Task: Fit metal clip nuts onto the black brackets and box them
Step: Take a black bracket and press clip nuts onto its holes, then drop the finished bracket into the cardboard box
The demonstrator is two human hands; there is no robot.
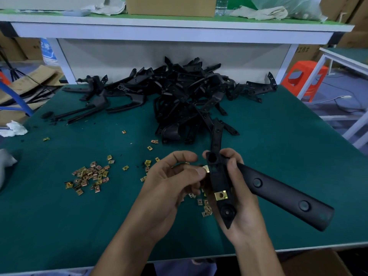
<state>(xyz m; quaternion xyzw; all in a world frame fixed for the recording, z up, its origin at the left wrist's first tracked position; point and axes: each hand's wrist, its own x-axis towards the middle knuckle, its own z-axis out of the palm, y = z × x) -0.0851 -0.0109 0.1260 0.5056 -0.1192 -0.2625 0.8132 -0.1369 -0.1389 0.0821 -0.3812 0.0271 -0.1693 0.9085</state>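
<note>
My right hand point(242, 208) grips a black bracket point(220, 177) above the green table point(59, 226), its long arm point(282, 194) pointing right. One brass clip nut point(221, 195) sits on the bracket's lower edge. My left hand point(171, 186) pinches a second clip nut point(206, 168) between thumb and finger, pressed against the bracket's left edge higher up. Loose clip nuts point(89, 176) lie scattered to the left, and more of them point(206, 209) lie under my hands.
A big heap of black brackets point(179, 96) fills the back of the table. A cardboard box point(318, 263) shows at the bottom right, below the table edge. White rags point(14, 129) lie at the left edge. A shelf point(171, 26) hangs overhead; an orange stool point(304, 80) stands at the right.
</note>
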